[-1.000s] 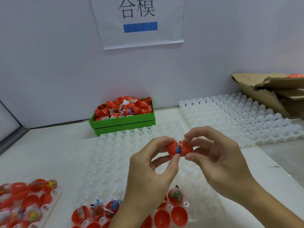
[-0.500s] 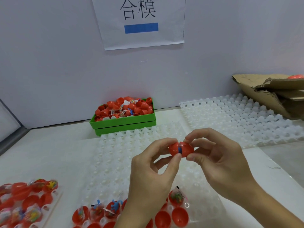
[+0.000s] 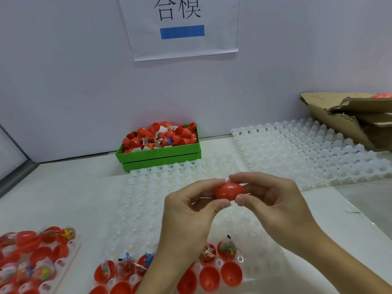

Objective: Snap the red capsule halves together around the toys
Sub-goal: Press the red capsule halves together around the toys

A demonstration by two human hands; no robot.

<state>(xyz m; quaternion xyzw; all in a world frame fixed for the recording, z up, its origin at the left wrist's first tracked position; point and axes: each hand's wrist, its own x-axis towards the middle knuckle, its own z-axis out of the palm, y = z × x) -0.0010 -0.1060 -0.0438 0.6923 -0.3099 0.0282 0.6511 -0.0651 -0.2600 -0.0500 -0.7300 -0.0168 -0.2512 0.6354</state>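
Note:
A red capsule [image 3: 229, 190] is pinched between both hands above the white moulded tray [image 3: 148, 204]. Its two halves meet with no gap showing, and the toy inside is hidden. My left hand [image 3: 188, 213] holds the capsule's left end with thumb and forefinger. My right hand [image 3: 273, 204] grips its right end the same way. Below the hands, open red halves [image 3: 231, 273] and halves holding bagged toys [image 3: 227, 249] sit in the tray's front rows.
A green bin [image 3: 159, 157] heaped with red halves and toy bags stands by the back wall. A second white tray [image 3: 307, 151] lies at right, torn cardboard [image 3: 347, 117] beyond it. Another tray of filled halves [image 3: 31, 257] sits at front left.
The gap between the two red halves, where a blue toy showed, has shut. The capsule now looks whole, and both hands have pressed closer together.

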